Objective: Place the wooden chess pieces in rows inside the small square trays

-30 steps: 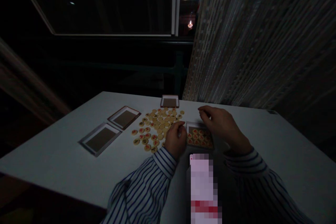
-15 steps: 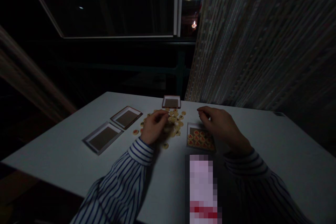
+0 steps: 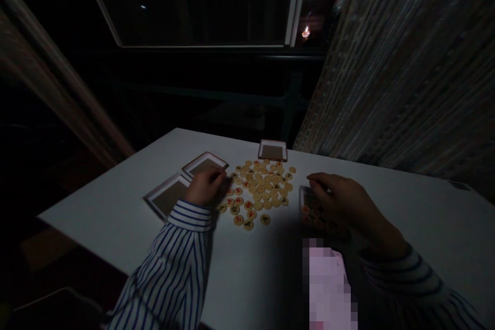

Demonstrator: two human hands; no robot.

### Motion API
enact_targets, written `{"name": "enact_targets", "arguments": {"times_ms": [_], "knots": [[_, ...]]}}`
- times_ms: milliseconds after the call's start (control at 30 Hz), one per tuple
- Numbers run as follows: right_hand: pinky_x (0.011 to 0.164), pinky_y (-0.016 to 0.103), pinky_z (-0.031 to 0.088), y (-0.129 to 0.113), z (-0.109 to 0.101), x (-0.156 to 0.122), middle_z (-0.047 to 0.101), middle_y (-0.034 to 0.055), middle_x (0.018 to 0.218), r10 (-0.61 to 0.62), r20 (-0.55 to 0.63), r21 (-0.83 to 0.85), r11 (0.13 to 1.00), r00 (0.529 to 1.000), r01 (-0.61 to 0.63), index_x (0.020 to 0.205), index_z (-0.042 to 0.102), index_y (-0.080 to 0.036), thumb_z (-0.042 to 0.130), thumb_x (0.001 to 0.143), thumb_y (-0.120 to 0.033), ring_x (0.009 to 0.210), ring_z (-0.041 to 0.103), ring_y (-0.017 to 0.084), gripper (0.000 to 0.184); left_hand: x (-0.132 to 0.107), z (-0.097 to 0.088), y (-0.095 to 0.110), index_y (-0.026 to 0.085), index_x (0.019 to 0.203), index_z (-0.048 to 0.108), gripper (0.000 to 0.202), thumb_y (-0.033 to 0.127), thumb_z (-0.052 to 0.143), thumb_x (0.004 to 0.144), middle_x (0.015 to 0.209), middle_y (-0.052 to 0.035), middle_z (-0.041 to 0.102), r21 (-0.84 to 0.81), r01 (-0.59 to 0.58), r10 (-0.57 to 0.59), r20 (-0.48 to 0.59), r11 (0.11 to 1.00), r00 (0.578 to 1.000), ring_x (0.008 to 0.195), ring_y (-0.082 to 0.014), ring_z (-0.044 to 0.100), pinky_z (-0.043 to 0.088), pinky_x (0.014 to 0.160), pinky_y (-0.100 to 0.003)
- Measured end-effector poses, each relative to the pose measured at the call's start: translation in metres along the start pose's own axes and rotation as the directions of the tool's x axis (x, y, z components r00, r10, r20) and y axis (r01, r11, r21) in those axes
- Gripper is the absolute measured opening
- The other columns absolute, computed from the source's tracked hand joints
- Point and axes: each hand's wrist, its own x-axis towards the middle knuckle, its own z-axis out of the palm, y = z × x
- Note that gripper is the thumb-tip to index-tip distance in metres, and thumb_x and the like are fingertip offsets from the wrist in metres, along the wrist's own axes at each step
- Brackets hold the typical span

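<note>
Left grip (image 3: 204, 187): at the left margin of the spread of round pieces (image 3: 266, 185), back of the hand up, thumb and index finger brought close at the tips. Cannot tell whether a piece is pinched there. The nearest red-marked pieces (image 3: 238, 192) lie just to its right, one partly hidden behind the fingers. The fingertips overlap, in view, the right corner of the brown-edged tray (image 3: 207, 154); contact not resolved. The grey-edged tray (image 3: 162, 200) lies behind and to the left of the wrist, partly covered by hand and cuff.

Right grip (image 3: 350, 203): well apart from the spread, to its right, fingers curled and pointing left. Index finger and thumb tips lie close; cannot tell if they meet or hold anything. Below it, partly hidden and in shadow, the open box (image 3: 301, 193) with boxed pieces (image 3: 306, 210), red marks on the visible ones.

Spread: flat on the white surface (image 3: 240, 278), between the two grips, many pieces blank side up, others marked red or black. One black-marked piece (image 3: 265, 219) sits apart at the near edge. Small tray (image 3: 273, 151) just beyond the far edge. Pixelated pink object (image 3: 328, 283) on the near side, below the box.
</note>
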Motion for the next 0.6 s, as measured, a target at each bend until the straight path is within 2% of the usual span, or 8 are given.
{"name": "enact_targets", "arguments": {"times_ms": [133,233,400,600], "knots": [[0.073,0.031,0.047,-0.003,0.003,-0.001,0.069,0.0043,0.095,-0.025,0.023,0.025,0.999,0.999,0.025,0.101,0.063,-0.021,0.038,0.086,-0.03,0.085,0.064,0.02,0.031,0.0,-0.008,-0.01,0.019,0.089,0.067,0.03,0.038,0.045,0.08,0.088,-0.0058,0.069,0.171,-0.038,0.014,0.142,0.984,0.99,0.082,-0.0208,0.063,0.048,0.071,-0.03],[0.073,0.03,0.048,-0.007,0.002,-0.003,0.069,0.0046,0.094,-0.028,0.038,0.066,0.997,0.999,0.026,0.101,0.063,-0.02,0.039,0.086,-0.031,0.084,0.064,0.019,0.03,0.0,-0.011,-0.012,0.02,0.089,0.068,0.028,0.034,0.045,0.08,0.091,-0.0059,0.069,0.237,-0.098,0.044,0.223,0.967,0.974,0.084,-0.0211,0.063,0.047,0.075,-0.03],[0.075,0.03,0.048,-0.018,0.004,0.0,0.068,0.0056,0.096,-0.067,0.066,0.128,0.99,0.996,0.058,0.101,0.063,-0.02,0.04,0.086,-0.031,0.087,0.063,0.019,0.03,-0.001,-0.01,-0.01,0.02,0.093,0.068,0.026,0.032,0.05,0.077,0.097,-0.0061,0.068,0.236,-0.179,0.097,0.32,0.955,0.942,0.092,-0.0215,0.061,0.045,0.082,-0.03],[0.078,0.031,0.047,-0.041,0.009,0.016,0.067,0.0069,0.097,-0.188,0.13,0.119,0.978,0.974,0.173,0.101,0.064,-0.019,0.039,0.087,-0.029,0.088,0.062,0.019,0.03,-0.003,-0.006,-0.007,0.021,0.098,0.067,0.029,0.036,0.052,0.077,0.099,-0.006,0.068,0.24,-0.165,0.066,0.374,0.957,0.925,0.093,-0.021,0.061,0.047,0.08,-0.029]]}}
